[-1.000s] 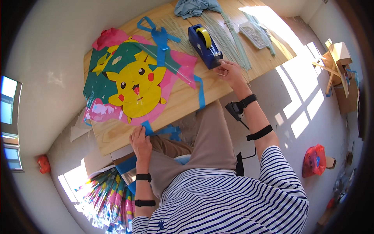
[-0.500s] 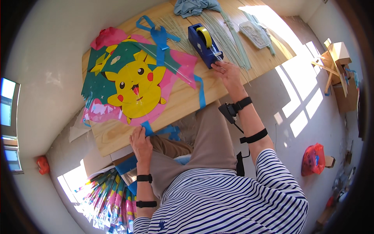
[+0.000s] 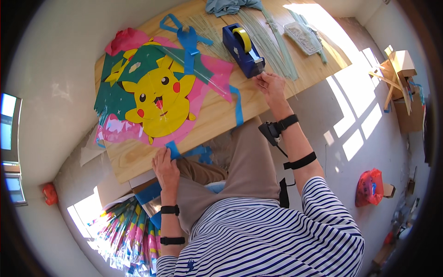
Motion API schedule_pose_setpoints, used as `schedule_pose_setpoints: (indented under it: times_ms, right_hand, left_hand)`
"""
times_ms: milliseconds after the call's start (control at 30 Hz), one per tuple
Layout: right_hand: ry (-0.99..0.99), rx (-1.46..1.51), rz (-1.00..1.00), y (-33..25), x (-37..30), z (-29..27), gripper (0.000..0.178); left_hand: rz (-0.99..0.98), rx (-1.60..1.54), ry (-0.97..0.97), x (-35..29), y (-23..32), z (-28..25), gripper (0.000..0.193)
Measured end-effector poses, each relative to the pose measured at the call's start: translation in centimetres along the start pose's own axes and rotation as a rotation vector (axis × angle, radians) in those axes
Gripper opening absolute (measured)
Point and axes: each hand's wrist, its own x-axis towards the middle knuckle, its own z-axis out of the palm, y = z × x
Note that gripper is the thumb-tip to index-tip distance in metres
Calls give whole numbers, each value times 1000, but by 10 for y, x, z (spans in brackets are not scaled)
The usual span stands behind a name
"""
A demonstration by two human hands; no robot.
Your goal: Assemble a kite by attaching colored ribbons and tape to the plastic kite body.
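Observation:
A kite-like sheet [image 3: 159,113] with a yellow cartoon figure on green and pink lies across the left of the wooden table. At the table's front edge rests my left hand [image 3: 165,167], fingers stretched out, its thumb side against a short blue strip [image 3: 172,149] at the sheet's lower tip. My right hand [image 3: 271,86] is at the front end of a dark blue tape dispenser [image 3: 241,54], thumb and fingers pinched together by its cutter. Clear tape appears to be between those fingertips, partly hidden. A yellow-cored roll [image 3: 243,40] sits in the dispenser.
Thin pale sticks [image 3: 263,41] and a clear plastic tray [image 3: 302,38] lie beyond the dispenser. Blue ribbons [image 3: 189,46] cross the sheet's upper right. Below the table at left is a bundle of folded printed sheets [image 3: 127,231]. A red bag [image 3: 369,187] stands on the floor at right.
My right fingertips have shifted slightly to the right at the dispenser's front, and the shiny tape across them shows less. My left hand stays by the blue strip.

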Motion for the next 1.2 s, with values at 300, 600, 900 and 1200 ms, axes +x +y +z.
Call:
schedule_pose_setpoints:
  times_ms: [300,600,900,1200]
  right_hand:
    - [208,-941,-153,9,43,-21,15]
    - [-556,-814,-269,-20,-29,51,5]
    - [-1548,-1298,-783,72,-97,192,8]
    - [-1807,-1821,-870,128,-128,261,10]
  left_hand:
    - [-14,52,6,-6,0,-2,46]
    - [-65,-28,52,-3,2,-5,41]
    - [-83,-128,119,-16,2,-8,37]
    - [-24,-175,107,-33,16,-11,35]
